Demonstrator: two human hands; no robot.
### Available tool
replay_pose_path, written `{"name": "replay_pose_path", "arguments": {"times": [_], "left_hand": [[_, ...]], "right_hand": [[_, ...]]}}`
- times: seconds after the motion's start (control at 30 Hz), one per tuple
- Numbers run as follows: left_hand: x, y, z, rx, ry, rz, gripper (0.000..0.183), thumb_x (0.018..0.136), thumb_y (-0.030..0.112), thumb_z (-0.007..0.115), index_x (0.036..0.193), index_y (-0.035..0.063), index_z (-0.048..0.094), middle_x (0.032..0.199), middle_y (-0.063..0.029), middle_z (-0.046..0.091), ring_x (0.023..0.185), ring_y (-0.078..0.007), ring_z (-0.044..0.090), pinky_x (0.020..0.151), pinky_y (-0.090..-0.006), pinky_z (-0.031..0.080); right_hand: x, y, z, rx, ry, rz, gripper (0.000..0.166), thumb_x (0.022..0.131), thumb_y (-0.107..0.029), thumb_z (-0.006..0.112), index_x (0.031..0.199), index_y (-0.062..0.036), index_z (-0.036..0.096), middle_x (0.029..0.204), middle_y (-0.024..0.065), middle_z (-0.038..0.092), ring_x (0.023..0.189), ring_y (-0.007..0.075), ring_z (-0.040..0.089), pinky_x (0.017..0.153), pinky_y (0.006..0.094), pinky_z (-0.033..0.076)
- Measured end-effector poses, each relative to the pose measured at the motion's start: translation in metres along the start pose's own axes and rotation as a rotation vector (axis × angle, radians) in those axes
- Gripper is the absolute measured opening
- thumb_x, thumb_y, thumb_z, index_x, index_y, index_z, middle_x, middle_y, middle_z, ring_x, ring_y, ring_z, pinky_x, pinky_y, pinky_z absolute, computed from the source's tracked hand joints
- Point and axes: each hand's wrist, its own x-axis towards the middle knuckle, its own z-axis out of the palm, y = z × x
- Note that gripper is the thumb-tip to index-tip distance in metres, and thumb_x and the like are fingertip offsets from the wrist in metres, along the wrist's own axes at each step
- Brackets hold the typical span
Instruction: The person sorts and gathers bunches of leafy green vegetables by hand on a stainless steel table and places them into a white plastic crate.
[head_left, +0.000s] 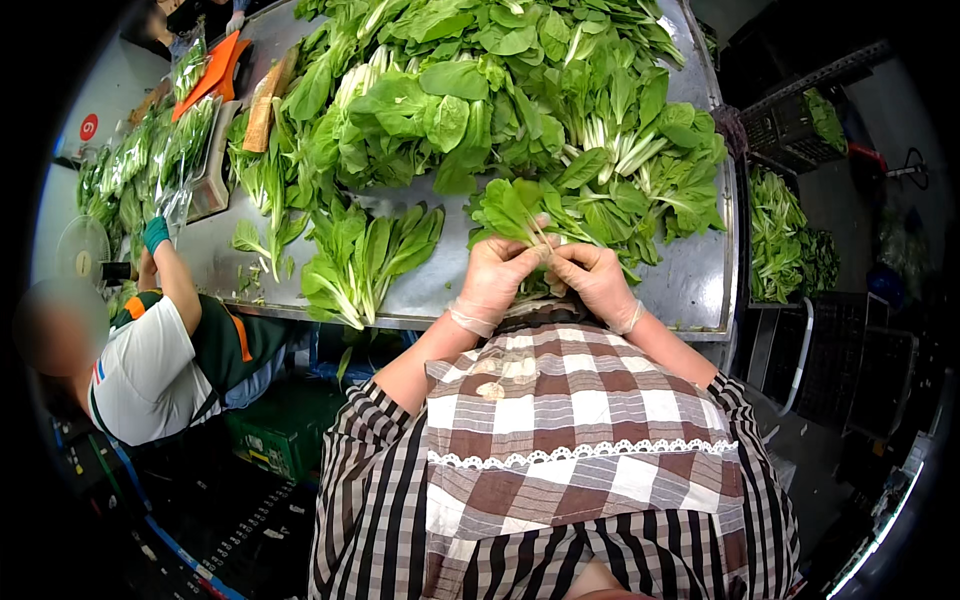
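My left hand (501, 274), in a thin clear glove, holds a small bunch of leafy greens (508, 206) by its pale stems, leaves pointing away from me. My right hand (592, 277), gloved alike, pinches at the stem ends, its fingertips meeting those of the left. Both hands are over the near edge of a metal table (420, 289). Left of them lies a loose bundle of greens (367, 262), its white stem ends towards me. Beyond them spreads a large heap of leafy greens (480, 112), with more leaves just right of my hands.
At the left a co-worker's green-gloved hand (156, 234) holds a clear bag of greens (180, 150). Near it are an orange sheet (210, 71), a wooden block (264, 105) and a fan (82, 251). Crates of greens (776, 232) stand beyond the table's right edge.
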Motion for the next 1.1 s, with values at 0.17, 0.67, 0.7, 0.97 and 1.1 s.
{"name": "replay_pose_path", "arguments": {"times": [0.17, 0.67, 0.7, 0.97, 1.1], "left_hand": [[0.002, -0.001, 0.0, 0.005, 0.052, 0.029, 0.036, 0.088, 0.004, 0.064, 0.123, -0.0003, 0.058, 0.104, -0.0073, 0.068, 0.095, -0.0134, 0.063, 0.092, -0.0286, 0.047], [0.011, -0.011, -0.012, -0.003, -0.014, 0.017, 0.033, 0.085, 0.002, 0.067, 0.117, 0.0032, 0.059, 0.103, -0.0048, 0.066, 0.093, -0.0133, 0.062, 0.087, -0.0284, 0.048], [0.011, -0.008, -0.011, -0.026, -0.012, -0.004, 0.032, 0.085, 0.003, 0.067, 0.116, 0.0034, 0.059, 0.104, -0.0051, 0.067, 0.093, -0.0132, 0.062, 0.086, -0.0283, 0.048], [0.015, -0.001, -0.011, 0.079, 0.037, -0.112, 0.032, 0.085, 0.005, 0.067, 0.116, 0.0015, 0.058, 0.105, -0.006, 0.065, 0.093, -0.0136, 0.061, 0.083, -0.0281, 0.048], [0.013, -0.001, 0.0, 0.221, -0.003, -0.036, 0.033, 0.084, 0.012, 0.069, 0.113, 0.0001, 0.058, 0.104, -0.0078, 0.065, 0.095, -0.0163, 0.061, 0.085, -0.0305, 0.048]], "right_hand": [[0.002, -0.004, 0.001, 0.004, 0.005, 0.021, 0.024, 0.094, -0.022, 0.062, 0.095, 0.0021, 0.065, 0.076, 0.0035, 0.065, 0.062, 0.0083, 0.057, 0.059, 0.0222, 0.048], [0.011, 0.006, -0.008, 0.078, -0.144, 0.075, 0.029, 0.099, -0.029, 0.053, 0.096, -0.0009, 0.061, 0.075, 0.0035, 0.063, 0.061, 0.0085, 0.057, 0.06, 0.0228, 0.049], [0.011, 0.006, -0.009, 0.072, -0.158, 0.09, 0.03, 0.099, -0.029, 0.052, 0.096, -0.0013, 0.062, 0.074, 0.0031, 0.062, 0.061, 0.0083, 0.057, 0.06, 0.0227, 0.048], [0.011, -0.001, -0.006, 0.052, -0.207, 0.158, 0.032, 0.097, -0.032, 0.055, 0.098, -0.0015, 0.063, 0.075, 0.0019, 0.062, 0.065, 0.0079, 0.057, 0.06, 0.0223, 0.048], [0.004, -0.001, -0.009, -0.091, -0.164, 0.078, 0.024, 0.092, -0.024, 0.063, 0.096, -0.001, 0.065, 0.074, 0.0019, 0.063, 0.065, 0.008, 0.056, 0.058, 0.0248, 0.046]]}}
